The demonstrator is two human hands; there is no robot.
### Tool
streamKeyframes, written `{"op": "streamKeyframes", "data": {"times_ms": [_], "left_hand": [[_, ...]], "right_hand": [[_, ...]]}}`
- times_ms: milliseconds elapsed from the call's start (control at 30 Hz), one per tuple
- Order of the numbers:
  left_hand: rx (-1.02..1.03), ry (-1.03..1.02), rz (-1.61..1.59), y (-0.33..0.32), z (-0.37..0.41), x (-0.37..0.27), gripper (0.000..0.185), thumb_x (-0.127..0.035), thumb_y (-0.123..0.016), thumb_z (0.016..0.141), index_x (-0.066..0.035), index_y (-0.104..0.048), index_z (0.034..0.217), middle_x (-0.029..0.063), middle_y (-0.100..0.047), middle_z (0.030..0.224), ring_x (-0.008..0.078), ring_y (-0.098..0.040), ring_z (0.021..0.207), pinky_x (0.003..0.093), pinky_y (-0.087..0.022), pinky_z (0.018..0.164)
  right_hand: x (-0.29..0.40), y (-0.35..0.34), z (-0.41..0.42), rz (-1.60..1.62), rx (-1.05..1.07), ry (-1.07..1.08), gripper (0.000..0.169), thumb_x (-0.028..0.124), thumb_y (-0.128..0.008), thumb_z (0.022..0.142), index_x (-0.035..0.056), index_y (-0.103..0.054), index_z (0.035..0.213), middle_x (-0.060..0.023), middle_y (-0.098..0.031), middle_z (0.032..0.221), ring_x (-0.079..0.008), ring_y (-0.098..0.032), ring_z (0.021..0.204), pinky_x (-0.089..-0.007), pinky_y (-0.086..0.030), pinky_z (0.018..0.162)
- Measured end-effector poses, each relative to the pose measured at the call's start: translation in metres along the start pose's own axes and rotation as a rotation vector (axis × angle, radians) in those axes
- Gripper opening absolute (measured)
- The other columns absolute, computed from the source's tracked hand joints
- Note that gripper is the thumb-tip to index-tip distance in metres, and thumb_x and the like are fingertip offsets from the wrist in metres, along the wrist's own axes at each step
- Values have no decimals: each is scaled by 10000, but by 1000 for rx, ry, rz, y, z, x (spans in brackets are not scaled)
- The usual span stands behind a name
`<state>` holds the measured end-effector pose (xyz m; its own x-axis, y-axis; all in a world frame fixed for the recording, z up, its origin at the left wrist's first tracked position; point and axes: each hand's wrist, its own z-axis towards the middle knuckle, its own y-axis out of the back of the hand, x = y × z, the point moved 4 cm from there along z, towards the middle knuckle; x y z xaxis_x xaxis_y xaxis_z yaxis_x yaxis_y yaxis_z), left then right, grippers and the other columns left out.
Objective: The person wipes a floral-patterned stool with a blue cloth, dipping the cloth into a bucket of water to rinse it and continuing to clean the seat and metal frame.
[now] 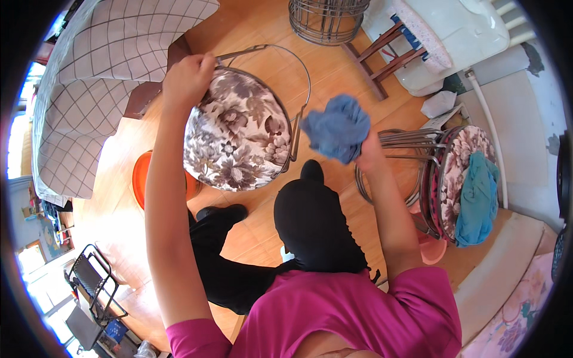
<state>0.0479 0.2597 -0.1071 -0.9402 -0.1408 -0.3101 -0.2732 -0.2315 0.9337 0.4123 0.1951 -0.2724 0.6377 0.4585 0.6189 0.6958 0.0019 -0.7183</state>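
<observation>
My left hand (190, 80) grips the upper edge of a round folding stool, close to its metal frame. The stool's padded seat (237, 132) has a brown and white floral cover and faces me. Its thin metal legs and ring (309, 83) reach away behind the seat. In my right hand (370, 150) is a crumpled blue cloth (338, 127), somewhat blurred, held apart from the seat on its right side. The seat hides part of an orange basin (142, 179) on the floor, as does my left forearm.
Several folded stools (447, 179) lean together at the right, with a teal cloth (479, 201) draped on the front one. A metal wire stand (329, 22) is at the far side. A table with a checked cloth (112, 67) stands at left. Wooden legs (374, 67) support a white appliance-like object.
</observation>
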Motion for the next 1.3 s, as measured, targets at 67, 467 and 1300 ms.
{"op": "streamKeyframes", "data": {"times_ms": [67,467,1300], "left_hand": [[90,-27,22,-7,18,-17,543,-480,-426,967,-57,-765,937,254,-720,918,456,-684,943,526,-527,853],[341,-224,97,-30,22,-60,652,-524,-389,1027,0,-760,911,276,-728,970,467,-685,989,526,-523,930],[472,-445,274,-91,-43,-59,613,-506,-385,1036,-71,-779,860,179,-751,877,372,-718,907,501,-554,820]], "right_hand": [[-12,11,-25,-108,-66,-175,475,431,-475,1082,49,-629,1318,-84,-697,1244,-215,-671,1142,-389,-544,1007],[35,57,-114,-419,-216,-97,415,357,-532,1088,0,-622,1281,-100,-710,1145,-187,-726,959,-371,-637,770],[74,-38,-131,221,7,111,581,503,-364,1091,79,-542,1446,-125,-579,1465,-327,-555,1344,-532,-427,1147]]}}
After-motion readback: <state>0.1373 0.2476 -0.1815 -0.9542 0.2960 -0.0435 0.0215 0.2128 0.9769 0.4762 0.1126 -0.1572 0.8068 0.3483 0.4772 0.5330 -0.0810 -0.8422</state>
